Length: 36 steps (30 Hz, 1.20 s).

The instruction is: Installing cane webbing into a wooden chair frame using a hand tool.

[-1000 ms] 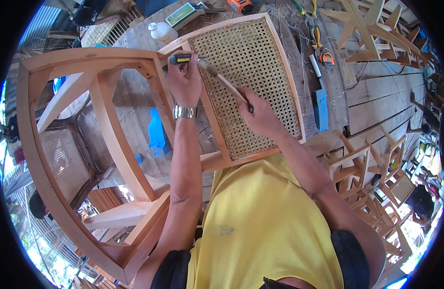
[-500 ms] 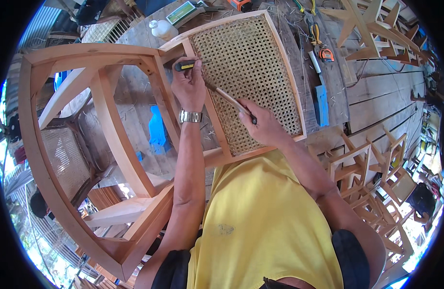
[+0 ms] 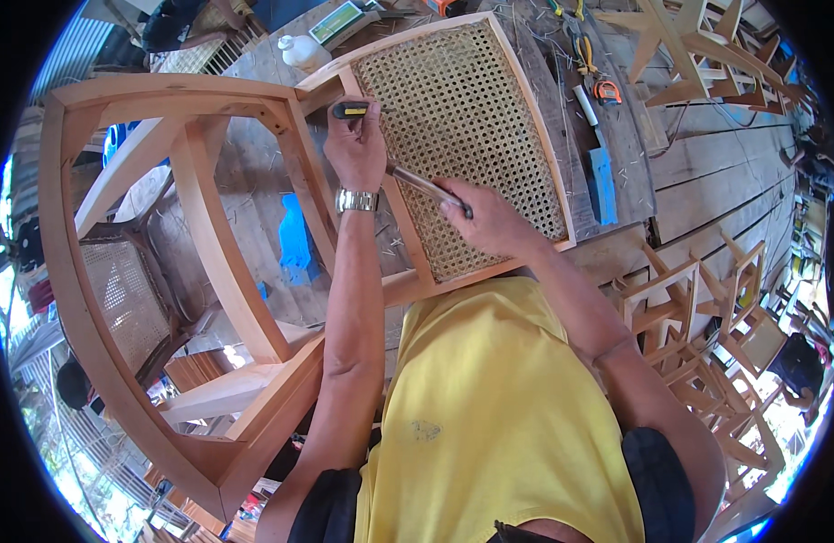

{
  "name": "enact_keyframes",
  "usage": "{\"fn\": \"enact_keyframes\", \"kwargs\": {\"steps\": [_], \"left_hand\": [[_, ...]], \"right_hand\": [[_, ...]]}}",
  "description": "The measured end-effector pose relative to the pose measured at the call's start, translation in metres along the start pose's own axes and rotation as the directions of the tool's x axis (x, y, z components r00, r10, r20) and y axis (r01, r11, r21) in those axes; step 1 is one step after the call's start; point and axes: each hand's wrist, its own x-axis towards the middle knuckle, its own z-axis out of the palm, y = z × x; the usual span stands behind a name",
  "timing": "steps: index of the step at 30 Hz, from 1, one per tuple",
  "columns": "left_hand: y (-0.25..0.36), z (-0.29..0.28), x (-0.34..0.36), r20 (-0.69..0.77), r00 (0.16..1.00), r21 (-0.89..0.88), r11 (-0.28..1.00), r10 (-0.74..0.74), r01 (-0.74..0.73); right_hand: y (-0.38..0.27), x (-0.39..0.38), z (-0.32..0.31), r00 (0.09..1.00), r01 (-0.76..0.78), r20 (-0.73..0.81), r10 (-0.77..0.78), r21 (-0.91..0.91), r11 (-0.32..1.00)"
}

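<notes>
My left hand [image 3: 355, 158], wearing a metal wristwatch, is closed around a small screwdriver-like tool [image 3: 350, 110] with a black and yellow handle. Its thin tip points right, at the left edge of a woven cane panel [image 3: 462, 136]. In my right hand [image 3: 489, 219] is the brown, dark-ended handle of a hammer-like tool [image 3: 426, 186]. That handle slants up to the left across the cane, and its far end is hidden by my left hand. The panel is set in a pale wooden frame [image 3: 536, 118], joined to a larger wooden chair frame [image 3: 204, 217] at left.
Pliers [image 3: 581, 50], an orange tape measure [image 3: 606, 91] and a blue-wrapped tool [image 3: 602, 185] lie right of the panel. A white bottle [image 3: 303, 52] and a green box [image 3: 337, 24] stand beyond it. Blue cloth [image 3: 295, 237] lies on the bench; wooden chair frames [image 3: 679, 299] stand at right.
My right hand and the handle in it have shifted slightly up and left. The tool in my left hand has turned a little, its handle now more level. The whole view has shifted slightly.
</notes>
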Motion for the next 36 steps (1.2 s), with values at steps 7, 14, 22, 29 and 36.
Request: {"fn": "enact_keyframes", "kwargs": {"steps": [7,14,22,29,36], "left_hand": [[0.005,-0.002,0.007,-0.021,1.000,0.052,0.999,0.017,-0.016],[0.013,0.002,-0.003,-0.060,0.998,0.053,0.999,0.017,-0.014],[0.015,-0.013,-0.053,-0.128,0.989,-0.252,0.967,-0.071,0.036],[0.016,-0.022,-0.069,-0.107,0.992,-0.133,0.990,-0.060,0.046],[0.020,-0.012,-0.054,-0.099,0.995,0.019,1.000,-0.013,0.015]], "right_hand": [[-0.001,-0.008,0.009,0.986,-0.009,-0.168,0.007,-0.006,1.000],[0.001,-0.007,0.006,0.959,-0.124,-0.250,0.135,0.059,0.991],[0.033,-0.105,0.001,0.942,-0.043,-0.226,0.249,0.654,0.755],[0.062,-0.134,-0.019,0.926,-0.172,-0.122,0.358,0.706,0.687],[0.076,-0.114,-0.003,0.991,-0.069,-0.087,0.100,0.302,0.951]]}}
